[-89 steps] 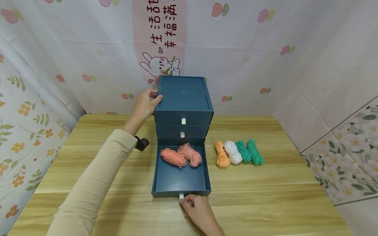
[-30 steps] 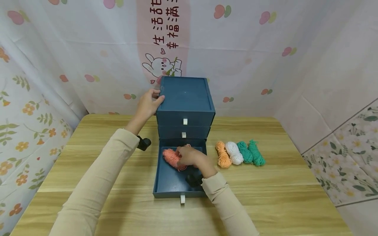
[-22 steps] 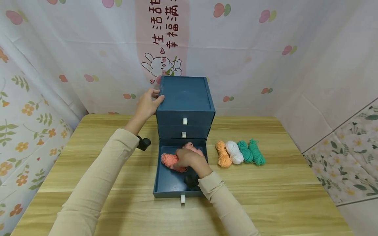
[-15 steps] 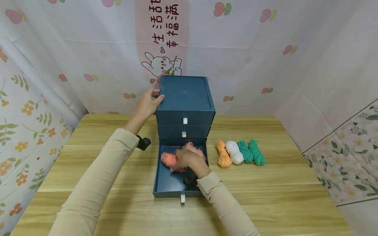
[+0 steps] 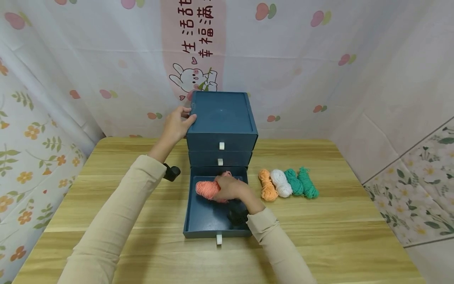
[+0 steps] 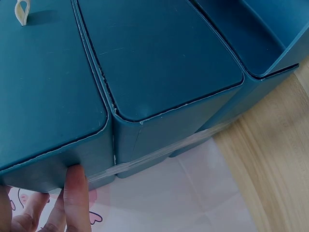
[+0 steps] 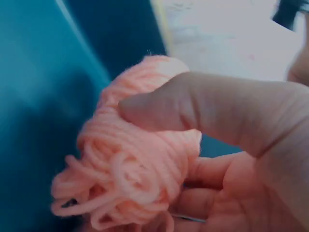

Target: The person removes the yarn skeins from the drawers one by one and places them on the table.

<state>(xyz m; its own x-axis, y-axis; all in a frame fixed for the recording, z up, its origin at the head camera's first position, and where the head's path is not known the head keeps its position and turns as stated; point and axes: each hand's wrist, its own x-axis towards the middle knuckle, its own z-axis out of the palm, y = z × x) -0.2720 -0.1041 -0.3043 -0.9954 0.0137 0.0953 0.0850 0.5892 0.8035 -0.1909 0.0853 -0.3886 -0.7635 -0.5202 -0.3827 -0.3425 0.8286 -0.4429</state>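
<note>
A dark blue drawer cabinet (image 5: 223, 114) stands on the table with its bottom drawer (image 5: 203, 221) pulled out. My left hand (image 5: 175, 125) rests against the cabinet's upper left edge, thumb at the top rim; its fingers (image 6: 77, 198) lie fairly straight against the side in the left wrist view. Inside the drawer, my right hand (image 5: 232, 187) grips a coral skein of yarn (image 5: 207, 190). In the right wrist view the thumb presses on that skein (image 7: 130, 145) with fingers beneath. A second pink skein (image 5: 226, 174) lies behind, mostly hidden by the right hand.
Right of the drawer lie an orange skein (image 5: 267, 185), a white skein (image 5: 281, 183) and two green skeins (image 5: 307, 183) in a row on the wooden table (image 5: 319, 236). A printed curtain (image 5: 283, 79) hangs behind the cabinet. White tabs mark the drawer fronts.
My right hand left the drawer's tab and reached inside to the yarn. It now grips the coral skein, which has turned slightly. The left hand stays at the cabinet's edge.
</note>
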